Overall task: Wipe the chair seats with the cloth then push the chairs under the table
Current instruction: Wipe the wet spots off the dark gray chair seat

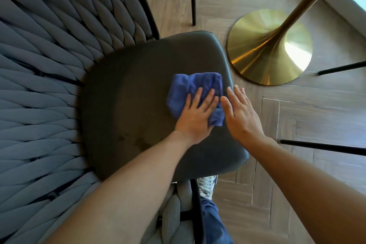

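- Currently the blue cloth point(195, 93) lies bunched on the dark chair seat point(138, 105), toward its table-side edge.
- Flat on the cloth, the left hand point(196, 116) presses it down with straight fingers; nothing is gripped.
- Just beside it, the right hand point(240, 113) is spread open and holds nothing.
- Wiping looks under way: darker marks point(130, 140) show near the seat's near edge.
- Pushing is not yet done; the chair stands beside the table's brass base point(269, 47).
- No writing or brand can be read.
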